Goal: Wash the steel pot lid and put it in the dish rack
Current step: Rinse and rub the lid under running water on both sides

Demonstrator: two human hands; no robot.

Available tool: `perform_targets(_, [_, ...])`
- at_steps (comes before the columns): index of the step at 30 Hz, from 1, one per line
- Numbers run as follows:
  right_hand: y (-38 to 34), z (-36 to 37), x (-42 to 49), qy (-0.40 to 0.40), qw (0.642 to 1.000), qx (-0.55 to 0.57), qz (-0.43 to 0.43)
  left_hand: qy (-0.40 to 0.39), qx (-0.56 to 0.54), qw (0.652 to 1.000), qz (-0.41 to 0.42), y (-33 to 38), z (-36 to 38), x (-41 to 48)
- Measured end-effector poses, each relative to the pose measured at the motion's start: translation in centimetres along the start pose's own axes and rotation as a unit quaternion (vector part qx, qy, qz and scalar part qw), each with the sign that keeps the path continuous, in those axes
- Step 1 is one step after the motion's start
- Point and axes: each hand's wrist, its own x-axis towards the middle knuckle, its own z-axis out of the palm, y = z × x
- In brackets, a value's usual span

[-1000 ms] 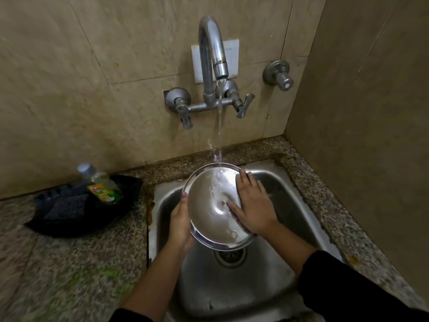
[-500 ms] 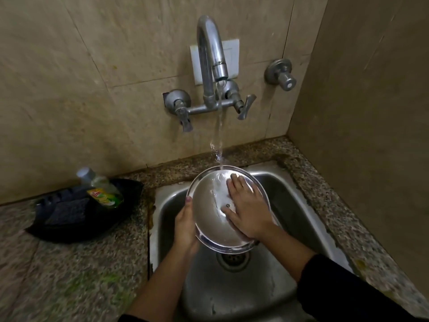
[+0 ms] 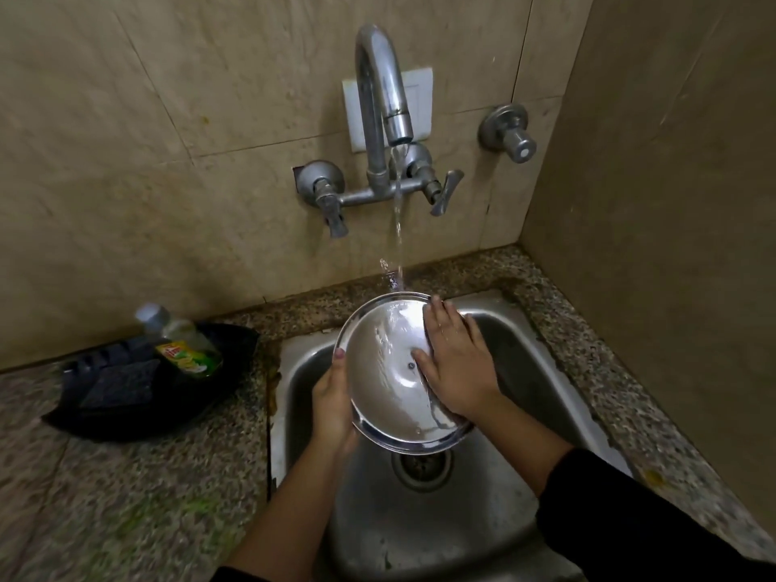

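The round steel pot lid [image 3: 386, 371] is held tilted over the steel sink [image 3: 525, 359], its inner face toward me, with tap water running onto its top edge. My left hand [image 3: 334, 407] grips the lid's left rim, thumb on the edge. My right hand [image 3: 455, 363] lies flat on the lid's right half, fingers spread and pointing up. No dish rack is in view.
The wall tap [image 3: 382, 119] runs above the sink, with a drain [image 3: 422, 466] below the lid. A black tray [image 3: 201, 396] on the granite counter at left holds a scrub pad [image 3: 119, 384] and a dish-soap bottle [image 3: 180, 342]. Tiled walls close the back and right.
My right hand has slid across the lid's face, first toward its middle, then back to the right half. The left hand keeps its grip; the lid stays under the water.
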Motion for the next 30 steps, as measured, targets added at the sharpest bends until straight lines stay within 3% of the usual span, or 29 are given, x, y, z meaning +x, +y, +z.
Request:
perform_targets(3, [-2.5,-0.9,3.4,0.054,0.996,0.068,-0.030,-0.047,0.022,0.998,0.020,0.4,0.5,-0.4])
perform_targets(6, [-4.6,-2.7,5.8,0.087,0.978,0.092,-0.164,-0.095,0.091,0.990,0.059,1.0,0.4,0.0])
perform_targets(8, [-5.1,-3.9,6.6,0.058,0.955,0.048,-0.288,-0.102,0.145,0.980,0.088,1.6,0.2,0.4])
perform_targets(10, [-4.4,-4.6,7.1,-0.005,0.940,0.062,-0.336,-0.105,0.179,0.973,0.101,2.1,-0.2,0.9])
perform_targets(13, [-0.8,-4.8,8.3,-0.089,0.969,0.149,-0.176,-0.103,0.165,0.977,0.085,3.2,-0.5,1.3])
perform_targets(15, [1.4,-5.1,8.9,-0.085,0.975,0.185,-0.088,-0.106,0.124,0.984,0.068,4.1,-0.4,1.6])
perform_targets(18, [0.2,-5.9,9.4,-0.053,0.978,0.163,-0.119,-0.139,0.124,0.981,0.059,5.2,0.7,2.3])
perform_targets(21, [-3.2,-6.8,9.7,-0.054,0.966,0.058,-0.245,-0.185,0.173,0.963,0.092,5.8,2.0,3.2])
perform_targets(23, [-3.3,-7.0,10.0,-0.041,0.958,0.055,-0.279,-0.199,0.177,0.959,0.099,5.9,2.2,3.5])
perform_targets(24, [-2.4,-6.9,10.2,-0.033,0.963,0.081,-0.255,-0.192,0.164,0.963,0.096,5.9,2.0,3.6])
perform_targets(26, [-0.2,-7.0,9.9,-0.017,0.972,0.200,-0.125,-0.162,0.124,0.975,0.087,6.1,1.3,3.4])
perform_targets(28, [0.9,-6.6,9.6,0.017,0.956,0.293,-0.012,-0.145,0.099,0.982,0.070,6.0,0.6,3.3])
perform_targets(30, [0.2,-6.3,9.5,0.028,0.965,0.259,-0.033,-0.164,0.114,0.979,0.041,6.3,0.6,3.5])
